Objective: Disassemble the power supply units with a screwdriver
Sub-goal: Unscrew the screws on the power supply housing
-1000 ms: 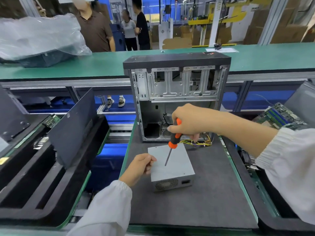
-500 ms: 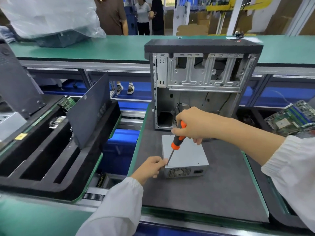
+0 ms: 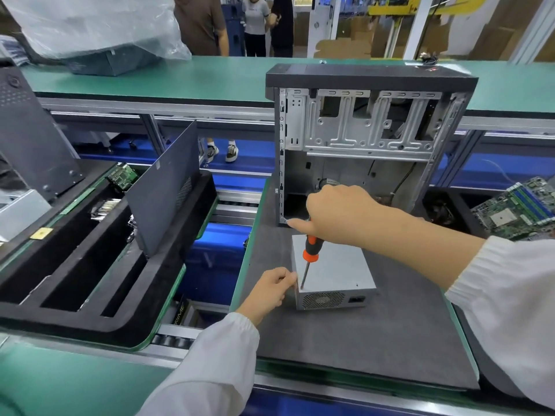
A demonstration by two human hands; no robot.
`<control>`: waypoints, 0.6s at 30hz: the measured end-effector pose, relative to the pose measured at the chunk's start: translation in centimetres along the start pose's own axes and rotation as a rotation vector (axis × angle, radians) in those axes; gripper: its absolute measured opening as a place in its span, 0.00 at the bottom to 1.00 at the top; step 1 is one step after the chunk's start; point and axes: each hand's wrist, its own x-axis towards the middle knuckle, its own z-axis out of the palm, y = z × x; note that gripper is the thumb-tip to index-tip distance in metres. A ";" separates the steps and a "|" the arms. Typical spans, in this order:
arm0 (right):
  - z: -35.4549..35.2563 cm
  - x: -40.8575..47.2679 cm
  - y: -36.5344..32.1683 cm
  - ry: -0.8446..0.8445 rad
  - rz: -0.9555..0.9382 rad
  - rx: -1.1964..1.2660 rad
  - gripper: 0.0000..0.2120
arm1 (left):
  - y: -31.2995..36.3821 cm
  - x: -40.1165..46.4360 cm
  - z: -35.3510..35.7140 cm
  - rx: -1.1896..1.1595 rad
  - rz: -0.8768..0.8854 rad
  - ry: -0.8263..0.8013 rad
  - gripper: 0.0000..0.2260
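The right hand point(image 3: 336, 214) grips the orange-and-black screwdriver point(image 3: 309, 253), tip at the near left corner of the grey power supply unit point(image 3: 336, 274), whose left side the left hand point(image 3: 270, 288) holds with curled fingers, on the dark mat point(image 3: 360, 340) just near the open computer case point(image 3: 366, 139).

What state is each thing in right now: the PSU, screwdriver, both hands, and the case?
Power supply unit: closed, flat on the mat.
Screwdriver: tip down at the unit's near-left top corner.
Right hand: grips the screwdriver.
Left hand: fingers steady the unit's left side.
Computer case: upright, side open.
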 end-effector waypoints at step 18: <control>-1.9 0.9 0.9 -0.384 -0.334 0.224 0.10 | 3.0 -0.2 -2.2 0.082 0.407 -0.199 0.06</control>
